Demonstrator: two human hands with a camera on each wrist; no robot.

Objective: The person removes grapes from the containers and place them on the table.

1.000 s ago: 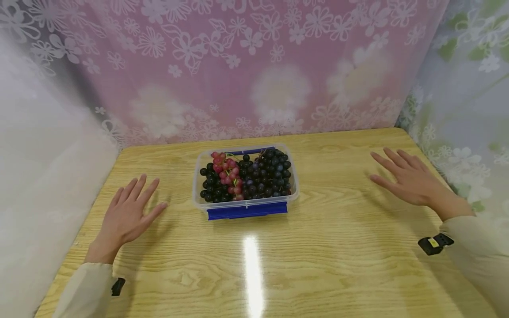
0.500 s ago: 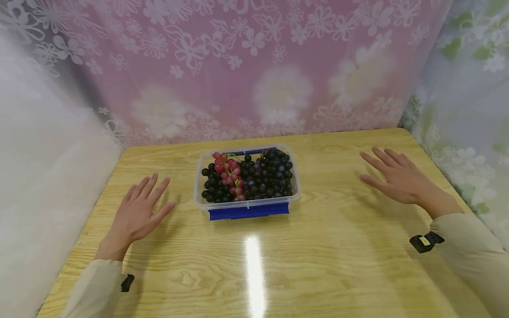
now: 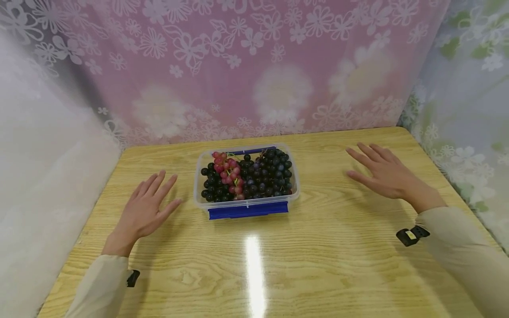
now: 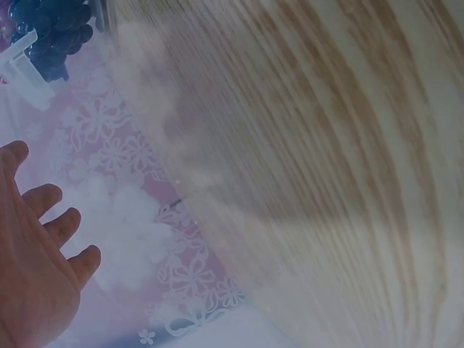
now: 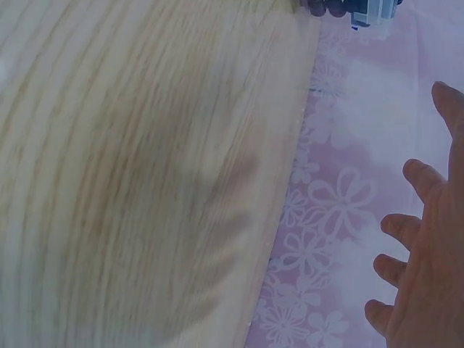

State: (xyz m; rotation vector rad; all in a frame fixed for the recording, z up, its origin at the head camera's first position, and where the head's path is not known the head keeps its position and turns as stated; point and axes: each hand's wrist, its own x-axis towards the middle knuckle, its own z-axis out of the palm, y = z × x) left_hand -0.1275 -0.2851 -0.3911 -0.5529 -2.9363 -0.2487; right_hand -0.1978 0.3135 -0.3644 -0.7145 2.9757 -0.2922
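A clear plastic container [image 3: 196,185] with blue clips stands at the middle of the table, full of grapes. Dark grapes [image 3: 270,174] fill its right part and its left end, and a bunch of red grapes [image 3: 229,172] lies across them. To the left of the container hovers my left hand [image 3: 145,210], fingers spread and holding nothing. My right hand [image 3: 381,174] is over the table on the other side, farther from the container, also spread and holding nothing. Both wrist views show the hands' palms, and a corner of the container comes into each view at the top.
The wooden table [image 3: 318,247] has a bright light reflection near its front middle. A pink flowered curtain [image 3: 222,88] hangs behind its back edge. A white cloth [image 3: 47,154] borders the left, a leafy patterned cloth [image 3: 457,145] the right.
Both hands have moved inward toward the container, the right hand farther than the left. Their fingers stay spread. The container and grapes have not moved on the table.
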